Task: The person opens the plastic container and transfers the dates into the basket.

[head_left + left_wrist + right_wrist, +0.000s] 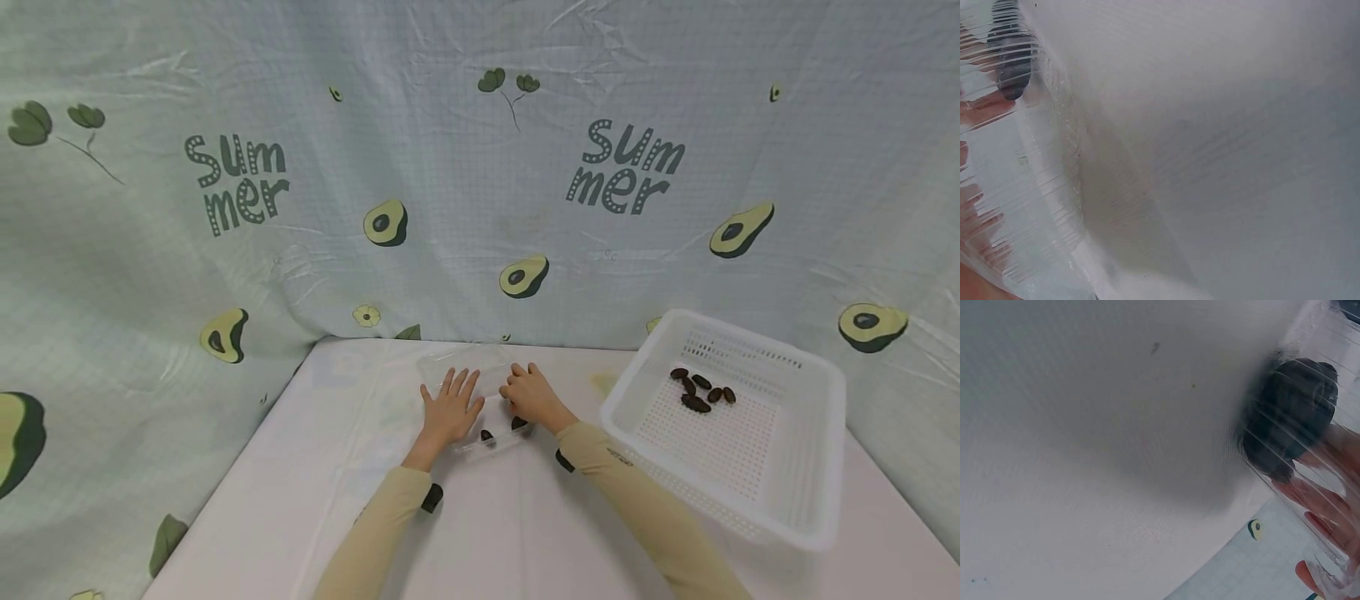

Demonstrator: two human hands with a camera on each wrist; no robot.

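Note:
A clear plastic box [468,452] lies on the table, its transparent lid [461,360] folded back on the far side. Inside near the front wall are a small dark oval piece [487,436] and a second dark piece [519,423], possibly dried fruit. My left hand [448,414] rests over the left part of the box with fingers spread. My right hand [534,398] is at the box's right side, fingers bent; whether they pinch anything is hidden. Through the ribbed wall, the right wrist view shows a dark wrinkled piece [1291,412] in front of the fingers [1329,503].
A white perforated plastic basket [813,442] stands to the right, with several dark oval pieces [696,403] on its floor. The pale table [495,533] meets a hanging printed sheet [450,150] at the back and sides.

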